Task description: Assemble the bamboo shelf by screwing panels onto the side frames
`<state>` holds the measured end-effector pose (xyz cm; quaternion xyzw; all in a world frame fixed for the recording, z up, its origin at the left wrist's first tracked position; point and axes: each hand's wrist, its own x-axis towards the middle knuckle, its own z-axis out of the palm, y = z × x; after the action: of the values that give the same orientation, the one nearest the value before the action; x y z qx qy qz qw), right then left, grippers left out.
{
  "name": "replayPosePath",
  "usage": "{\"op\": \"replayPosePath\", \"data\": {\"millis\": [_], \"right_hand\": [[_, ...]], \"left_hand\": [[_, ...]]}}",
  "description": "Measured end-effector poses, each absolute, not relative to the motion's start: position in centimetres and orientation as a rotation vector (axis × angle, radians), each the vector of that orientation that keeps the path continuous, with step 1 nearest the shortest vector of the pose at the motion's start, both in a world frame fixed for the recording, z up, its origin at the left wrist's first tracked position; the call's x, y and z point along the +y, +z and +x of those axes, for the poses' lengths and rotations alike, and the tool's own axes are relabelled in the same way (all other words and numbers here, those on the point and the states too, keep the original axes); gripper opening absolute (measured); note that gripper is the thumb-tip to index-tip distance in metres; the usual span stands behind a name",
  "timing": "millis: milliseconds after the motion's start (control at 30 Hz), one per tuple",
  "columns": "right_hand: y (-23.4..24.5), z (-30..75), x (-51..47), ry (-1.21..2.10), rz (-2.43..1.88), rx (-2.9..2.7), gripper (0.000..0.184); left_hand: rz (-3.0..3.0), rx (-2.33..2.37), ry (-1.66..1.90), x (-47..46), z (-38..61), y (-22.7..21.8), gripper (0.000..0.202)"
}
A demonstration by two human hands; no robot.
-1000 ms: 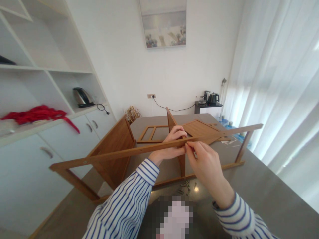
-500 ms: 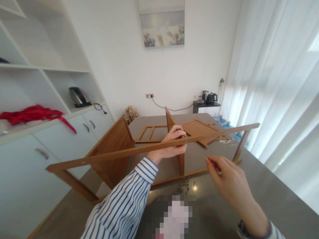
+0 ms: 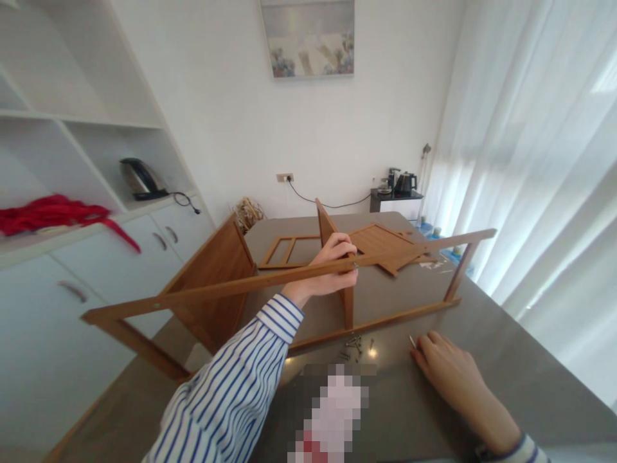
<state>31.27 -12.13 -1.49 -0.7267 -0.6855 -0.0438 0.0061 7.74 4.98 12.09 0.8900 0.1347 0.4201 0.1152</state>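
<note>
My left hand (image 3: 332, 263) reaches through a brown wooden frame (image 3: 226, 285) standing on its side on the table. Its fingers close round the end of an upright wooden panel (image 3: 327, 222), where the panel meets the frame's top rail. A small metal screw end shows at that joint. To the right, my right hand (image 3: 448, 370) is low over the tabletop, fingers pinched on a thin metal piece (image 3: 412, 343); its full shape is hidden. Several loose screws (image 3: 354, 343) lie between the hands, near the frame's lower rail. Another wooden panel (image 3: 212, 276) stands at the frame's left part.
The grey table (image 3: 520, 360) carries a flat slatted wooden panel (image 3: 380, 244) and a small wooden frame (image 3: 276, 252) farther back. White cabinets (image 3: 110, 270) line the left side, with a kettle (image 3: 142, 180) and red cloth (image 3: 58, 215). A curtain (image 3: 544, 148) hangs at right.
My right hand has lowered toward the tabletop, and a thin metal piece now shows at its fingertips. My left hand keeps its grip at the joint. The view has shifted slightly.
</note>
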Motion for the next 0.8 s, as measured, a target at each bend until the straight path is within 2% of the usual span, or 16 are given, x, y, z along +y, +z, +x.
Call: {"op": "replayPosePath", "data": {"millis": [333,800], "right_hand": [[-2.1,31.9,-11.2,-0.31,-2.184,-2.286,0.027],[-1.6,31.8,-11.6,-0.477,-1.991,-2.296,0.009]], "left_hand": [[2.601,0.354,1.266,5.2,7.8,11.7,0.022],[2.566,0.363,1.261,5.0,7.7,11.6,0.024]]}}
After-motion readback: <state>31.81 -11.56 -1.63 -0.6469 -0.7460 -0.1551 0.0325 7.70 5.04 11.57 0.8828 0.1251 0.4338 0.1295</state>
